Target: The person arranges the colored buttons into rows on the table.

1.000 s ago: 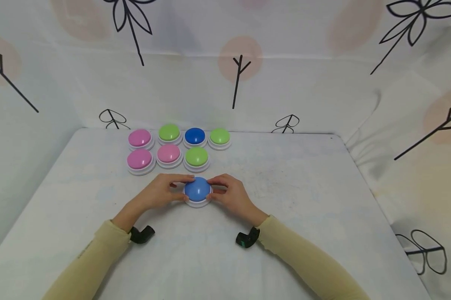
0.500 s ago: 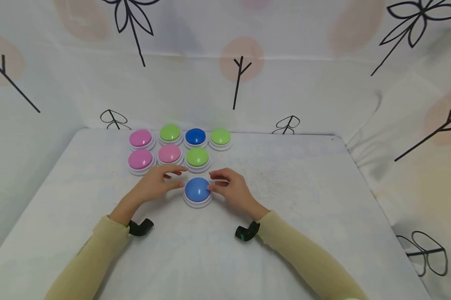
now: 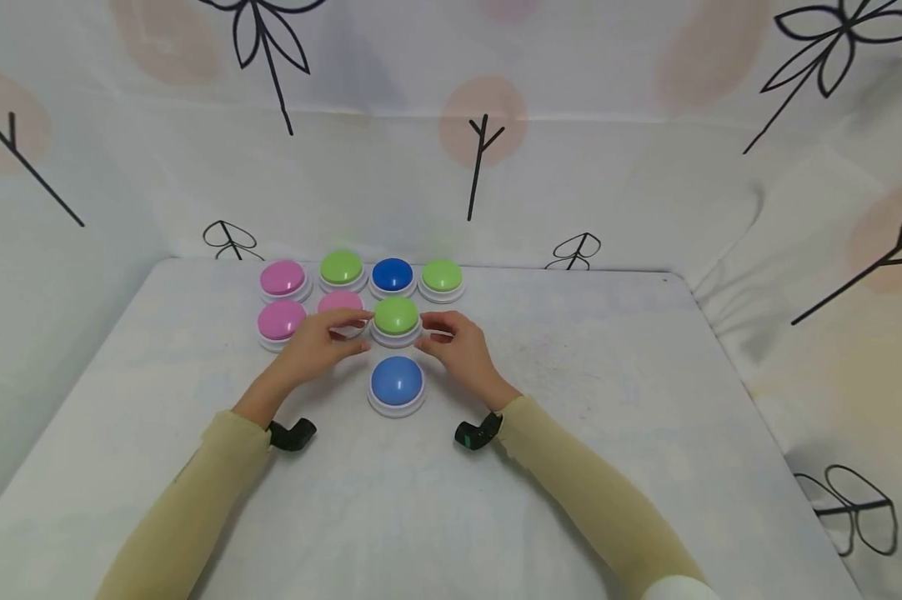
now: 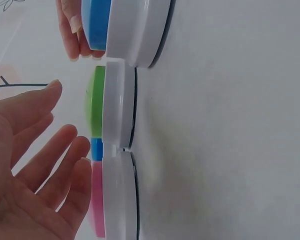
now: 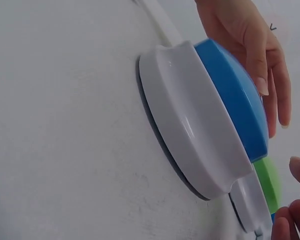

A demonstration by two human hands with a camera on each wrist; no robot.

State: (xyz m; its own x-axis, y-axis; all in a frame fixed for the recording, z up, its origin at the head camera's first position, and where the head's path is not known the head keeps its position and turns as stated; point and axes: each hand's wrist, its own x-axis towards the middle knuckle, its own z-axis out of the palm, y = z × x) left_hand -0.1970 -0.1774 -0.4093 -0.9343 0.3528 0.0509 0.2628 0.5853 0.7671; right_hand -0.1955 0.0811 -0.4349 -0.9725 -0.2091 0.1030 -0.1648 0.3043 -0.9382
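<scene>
My left hand and right hand stand on either side of a round push button with a green dome and a white base. In the head view their fingertips come right up to its sides. Loosely spread fingers of the left hand show a gap to the green dome in the left wrist view. Nearer my body sits a light blue push button, large in the right wrist view, with nothing holding it. The left hand partly hides a light pink push button.
Magenta push buttons stand at the left end of the two rows. The back row also has a green button, a dark blue button and another green button. They stand on a white table before a patterned cloth.
Both hands let go of the light blue button and moved forward, away from my body, to the sides of the front-row green button. The buttons stay in place.
</scene>
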